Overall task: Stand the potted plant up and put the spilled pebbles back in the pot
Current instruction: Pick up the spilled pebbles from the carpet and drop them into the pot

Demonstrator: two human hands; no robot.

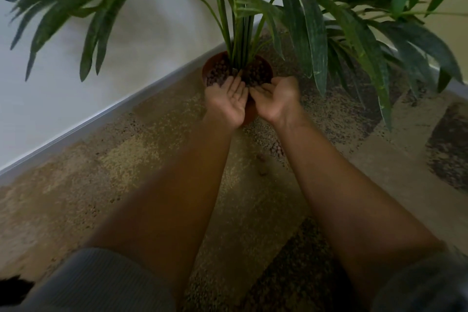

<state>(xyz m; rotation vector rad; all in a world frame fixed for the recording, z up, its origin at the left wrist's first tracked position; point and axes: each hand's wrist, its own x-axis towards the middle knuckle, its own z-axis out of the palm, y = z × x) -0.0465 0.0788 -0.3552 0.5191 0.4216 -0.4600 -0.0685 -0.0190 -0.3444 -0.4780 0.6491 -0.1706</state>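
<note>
The potted plant [240,20] stands upright in a brown pot [210,66] on the carpet, in the corner by the wall. Dark brown pebbles [255,73] fill the top of the pot around the stems. My left hand [229,101] and my right hand [277,100] are held palm up side by side at the pot's near rim, fingers tilted toward the pebbles. The fingers look relaxed and slightly cupped. A few loose pebbles [262,158] lie on the carpet between my forearms, below the pot.
Long green leaves [354,40] spread over the floor to the right and over the white wall [126,45] to the left. A grey skirting board [101,115] runs diagonally along the wall. The patterned carpet [88,185] covers the floor.
</note>
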